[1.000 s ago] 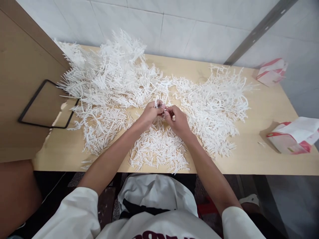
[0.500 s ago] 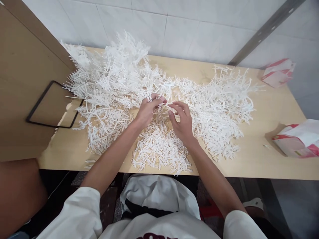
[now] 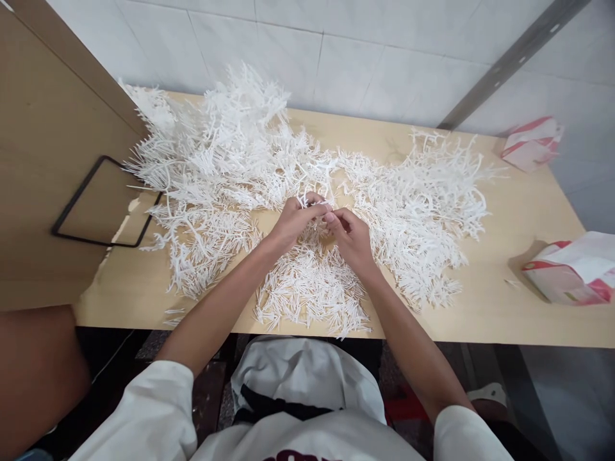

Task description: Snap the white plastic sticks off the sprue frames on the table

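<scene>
Between my two hands is a white branched plastic piece (image 3: 323, 187), thin and twig-like, its lower part hidden by fingers. My left hand (image 3: 298, 216) is closed on it, thumb pressed against the fingers. My right hand (image 3: 352, 235) meets the left fingertips, thumb and fingers pinched together at the piece. Around them lie a tall heap of white branched pieces (image 3: 216, 141) on the left and another heap (image 3: 423, 198) on the right. A flat pile of short white sticks (image 3: 312, 288) lies nearer my body, below the hands.
A cardboard box (image 3: 57, 141) stands at the left, with a black rectangular frame (image 3: 72, 202) against it. Two red-and-white packages (image 3: 567, 272) sit on the wooden table (image 3: 500, 294) at the right. A tiled wall (image 3: 365, 70) and metal post (image 3: 504, 70) are behind. Someone's bare limb (image 3: 38, 378) shows lower left.
My right hand has come in to the left one, and its spread fingers have closed into a pinch. The left hand has shifted slightly right and nearer my body.
</scene>
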The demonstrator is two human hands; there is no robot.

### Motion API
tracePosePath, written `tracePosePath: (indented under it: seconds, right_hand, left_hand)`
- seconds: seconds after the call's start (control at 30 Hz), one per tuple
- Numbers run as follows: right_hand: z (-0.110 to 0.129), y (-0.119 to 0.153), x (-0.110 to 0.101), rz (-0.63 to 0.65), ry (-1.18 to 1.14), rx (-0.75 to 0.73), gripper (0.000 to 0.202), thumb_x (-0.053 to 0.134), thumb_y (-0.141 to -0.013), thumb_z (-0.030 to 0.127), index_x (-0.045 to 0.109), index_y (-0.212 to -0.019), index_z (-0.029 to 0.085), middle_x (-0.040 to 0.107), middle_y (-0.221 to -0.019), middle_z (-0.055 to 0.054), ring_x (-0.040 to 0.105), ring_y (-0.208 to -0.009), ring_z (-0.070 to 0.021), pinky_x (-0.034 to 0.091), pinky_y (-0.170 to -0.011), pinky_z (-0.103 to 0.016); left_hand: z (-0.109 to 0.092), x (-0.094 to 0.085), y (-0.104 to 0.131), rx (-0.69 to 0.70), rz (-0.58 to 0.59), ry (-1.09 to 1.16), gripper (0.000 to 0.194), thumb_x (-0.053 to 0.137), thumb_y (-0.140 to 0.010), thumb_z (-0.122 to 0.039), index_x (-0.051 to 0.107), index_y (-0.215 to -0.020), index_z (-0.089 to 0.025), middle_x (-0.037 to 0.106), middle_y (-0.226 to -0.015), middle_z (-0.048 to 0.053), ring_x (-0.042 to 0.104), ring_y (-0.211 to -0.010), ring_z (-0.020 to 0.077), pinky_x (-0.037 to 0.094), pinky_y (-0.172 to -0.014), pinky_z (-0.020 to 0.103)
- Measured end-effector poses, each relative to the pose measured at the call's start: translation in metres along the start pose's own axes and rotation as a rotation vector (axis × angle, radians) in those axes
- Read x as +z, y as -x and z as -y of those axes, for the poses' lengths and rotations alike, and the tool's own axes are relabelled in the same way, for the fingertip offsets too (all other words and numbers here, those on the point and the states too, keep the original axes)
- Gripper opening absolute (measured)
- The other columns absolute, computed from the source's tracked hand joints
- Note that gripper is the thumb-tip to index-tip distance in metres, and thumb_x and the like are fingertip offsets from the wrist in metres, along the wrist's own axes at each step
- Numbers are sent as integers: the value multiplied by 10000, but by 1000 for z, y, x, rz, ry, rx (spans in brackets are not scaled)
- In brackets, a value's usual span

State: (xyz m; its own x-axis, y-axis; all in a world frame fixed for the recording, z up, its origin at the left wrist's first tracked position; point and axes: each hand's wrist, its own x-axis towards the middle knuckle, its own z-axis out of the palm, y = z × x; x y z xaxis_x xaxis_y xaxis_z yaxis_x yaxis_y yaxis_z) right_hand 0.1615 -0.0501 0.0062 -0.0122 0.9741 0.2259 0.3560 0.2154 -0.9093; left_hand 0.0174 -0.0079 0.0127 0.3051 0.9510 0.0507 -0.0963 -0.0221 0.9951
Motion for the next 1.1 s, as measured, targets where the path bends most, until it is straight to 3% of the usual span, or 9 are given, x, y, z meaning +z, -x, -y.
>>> tracePosePath:
  seconds: [0.17, 0.47, 0.7, 0.87, 0.97, 1.1]
  right_hand:
    - [2, 1, 1, -11, -138, 113, 335, 624, -807, 535, 660, -782, 204, 587, -660, 22, 518, -547, -78, 416, -529, -230]
    - [-3, -1, 5, -32, -322, 182, 266, 655, -805, 433, 629, -689, 194, 472, -551, 61, 377, -478, -53, 309, -458, -214]
    - [-3, 4, 3, -57, -134, 80, 209, 620, -810, 315, 572, -650, 188, 441, -541, 70, 343, -491, -58, 300, -490, -225]
    - [-2, 4, 1, -45, -51, 82, 246, 579, -847, 375, 561, -677, 199, 448, -545, 64, 369, -491, -68, 308, -495, -231]
    - [-2, 2, 2, -33, 36, 88, 271, 527, -882, 415, 581, -722, 203, 488, -574, 47, 423, -521, -84, 330, -518, -241]
    - [-1, 0, 2, -63, 227, -63, 203, 535, -860, 281, 545, -673, 202, 510, -618, 39, 431, -557, -85, 331, -550, -248]
  left_hand:
    - [-1, 0, 0, 21, -1, -23, 180, 624, -777, -278, 537, -654, -180, 527, -681, 4, 515, -691, 110, 464, -688, 277]
    - [0, 8, 1, -203, -29, 191, 258, 648, -742, -209, 435, -600, -174, 479, -651, -12, 472, -620, 76, 410, -597, 252]
    - [6, 18, 5, -162, -53, 152, 241, 635, -771, -223, 460, -613, -175, 405, -592, -31, 398, -557, 62, 364, -540, 247]
    - [1, 18, 7, -155, -105, 179, 252, 636, -781, -217, 449, -621, -166, 406, -598, -34, 397, -566, 55, 346, -539, 223]
    - [-1, 15, 7, -141, -69, 228, 246, 638, -790, -245, 453, -648, -166, 418, -611, -33, 405, -579, 55, 345, -555, 217]
    - [2, 15, 6, -78, -69, 144, 210, 618, -791, -227, 472, -654, -162, 454, -628, -29, 414, -599, 57, 356, -595, 219]
